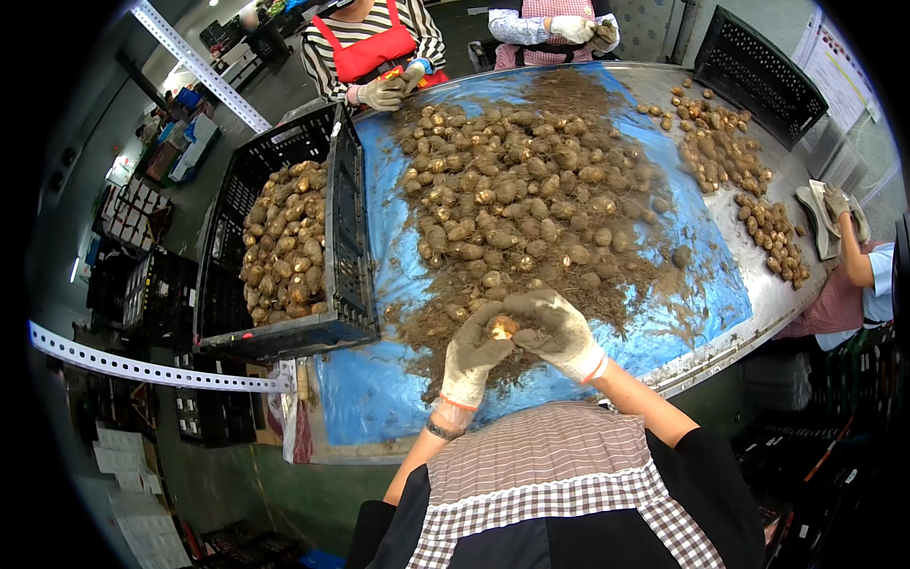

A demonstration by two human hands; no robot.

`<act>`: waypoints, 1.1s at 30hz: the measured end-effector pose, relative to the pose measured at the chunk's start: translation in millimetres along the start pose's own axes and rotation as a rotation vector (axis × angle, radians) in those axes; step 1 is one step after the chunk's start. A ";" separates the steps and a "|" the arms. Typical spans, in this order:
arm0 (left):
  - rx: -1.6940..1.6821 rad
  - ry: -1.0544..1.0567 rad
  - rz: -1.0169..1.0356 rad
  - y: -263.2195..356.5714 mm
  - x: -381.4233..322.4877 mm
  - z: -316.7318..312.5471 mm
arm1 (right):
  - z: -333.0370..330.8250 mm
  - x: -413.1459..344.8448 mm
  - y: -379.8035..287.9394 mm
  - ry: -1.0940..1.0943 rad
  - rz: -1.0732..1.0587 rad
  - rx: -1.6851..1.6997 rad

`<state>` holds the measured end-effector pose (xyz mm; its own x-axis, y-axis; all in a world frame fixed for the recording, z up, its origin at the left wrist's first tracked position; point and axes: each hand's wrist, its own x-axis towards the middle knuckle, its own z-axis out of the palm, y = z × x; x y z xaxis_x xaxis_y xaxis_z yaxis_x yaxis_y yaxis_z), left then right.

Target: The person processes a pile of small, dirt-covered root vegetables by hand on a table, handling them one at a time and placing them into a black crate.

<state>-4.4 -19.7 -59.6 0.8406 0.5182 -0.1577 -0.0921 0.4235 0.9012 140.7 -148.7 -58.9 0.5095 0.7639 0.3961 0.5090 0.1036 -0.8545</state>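
Note:
Both my hands wear soiled white work gloves and meet above the near edge of a heap of brown taro-like corms (pixel 505 192). My left hand (pixel 475 348) is closed around a single corm (pixel 502 328), whose pale cut end shows. From the other side, the fingers of my right hand (pixel 558 331) touch or nearly touch this corm; whether they grip it cannot be told. Loose roots and soil (pixel 441 334) lie under and around my hands on a blue plastic sheet (pixel 370 405).
A black plastic crate (pixel 355 235) holding corms stands at the left. Smaller corm piles (pixel 768 235) lie at the right, near another black crate (pixel 761 78) and a scale (pixel 821 220). Two people stand across the metal table (pixel 725 213); another person's gloved hand (pixel 837 200) is at the scale.

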 end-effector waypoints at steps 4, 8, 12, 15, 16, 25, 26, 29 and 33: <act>-0.165 -0.051 -0.005 -5.7 -0.1 1.4 | 8.0 1.7 10.7 0.042 0.252 0.287; -0.225 -0.037 0.006 -4.7 -7.7 3.5 | -3.0 8.9 34.2 0.067 0.375 0.225; -0.144 -0.054 0.028 -1.5 -8.4 4.7 | -4.9 -0.5 32.7 0.045 0.300 0.520; -0.098 -0.077 0.026 -5.7 -4.4 5.9 | 1.8 -7.7 23.6 -0.012 0.218 0.135; -0.087 -0.080 0.029 -8.1 -3.8 6.3 | 2.9 -8.9 21.0 0.014 0.042 -0.184; -0.169 -0.107 -0.028 -13.3 -8.3 -2.3 | -9.3 15.5 1.0 0.063 0.068 -0.183; -0.140 -0.113 -0.014 -12.6 -7.9 -2.4 | -10.5 12.7 -4.5 0.037 0.063 -0.123; 0.025 -0.190 0.049 -10.1 -1.1 -2.1 | -6.3 10.4 -11.6 -0.071 -0.136 -0.123; -0.048 -0.084 -0.052 -10.5 -2.8 1.8 | -7.4 14.5 0.8 -0.039 -0.219 -0.181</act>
<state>-4.8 -27.0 -67.9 0.8864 0.4315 -0.1676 -0.0710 0.4846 0.8719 153.6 -142.3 -51.4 0.3486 0.7601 0.5484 0.7213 0.1561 -0.6748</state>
